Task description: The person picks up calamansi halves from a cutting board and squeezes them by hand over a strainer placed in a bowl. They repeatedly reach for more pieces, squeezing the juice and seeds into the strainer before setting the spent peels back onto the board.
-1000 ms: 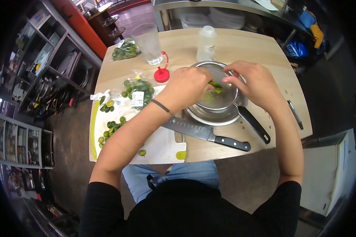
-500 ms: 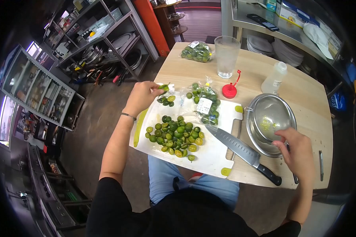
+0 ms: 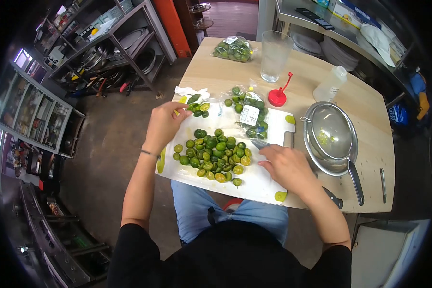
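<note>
My left hand is at the far left corner of the white cutting board, fingertips beside a small group of squeezed lime pieces. Its thumb and forefinger look slightly apart. My right hand reaches in from the right over the kitchen knife, hiding most of its blade. The fingers are loosely bent, thumb apart, with nothing visible in them. Left of that hand lies a large pile of small green limes, many cut in half with yellow flesh showing. A plastic bag of limes rests on the board's far side.
A strainer with pulp in it sits over a metal bowl at right. Further back stand a tall glass, a red cap, a squeeze bottle and another lime bag. A pen-like rod lies far right.
My right hand has moved left from the strainer to above the knife, near the pile. My left hand has lowered to the small group and let go of its green lime piece.
</note>
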The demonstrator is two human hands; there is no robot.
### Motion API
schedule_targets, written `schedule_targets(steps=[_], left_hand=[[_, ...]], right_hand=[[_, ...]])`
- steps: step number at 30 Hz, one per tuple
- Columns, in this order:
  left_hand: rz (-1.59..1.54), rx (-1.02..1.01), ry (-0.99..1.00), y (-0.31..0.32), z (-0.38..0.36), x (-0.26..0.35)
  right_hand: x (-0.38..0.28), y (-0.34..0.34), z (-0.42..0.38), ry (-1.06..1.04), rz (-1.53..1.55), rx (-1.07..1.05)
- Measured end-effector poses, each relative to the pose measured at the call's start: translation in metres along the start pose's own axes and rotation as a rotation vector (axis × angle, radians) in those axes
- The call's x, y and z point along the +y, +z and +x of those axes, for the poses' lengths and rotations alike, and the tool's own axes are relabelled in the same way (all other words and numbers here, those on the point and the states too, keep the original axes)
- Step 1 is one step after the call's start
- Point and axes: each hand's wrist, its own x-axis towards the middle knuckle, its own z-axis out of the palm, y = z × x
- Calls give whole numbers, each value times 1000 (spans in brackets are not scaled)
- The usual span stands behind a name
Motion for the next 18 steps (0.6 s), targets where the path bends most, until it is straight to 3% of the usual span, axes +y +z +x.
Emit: schedule_targets(steps=[2,6,8,18], left_hand=[[-200,-142,30,0,-14,25],[-265,-384,128,15,-32,65],[-144,-377,435,24,-35,77],[157,-540,429,37,-26,106]], right_hand=[[-7,8,11,21,20,8],[-16,12,22,7,11,-53],[-18,14,22,-7,14,-70],[2,22,11,-42,144,52]])
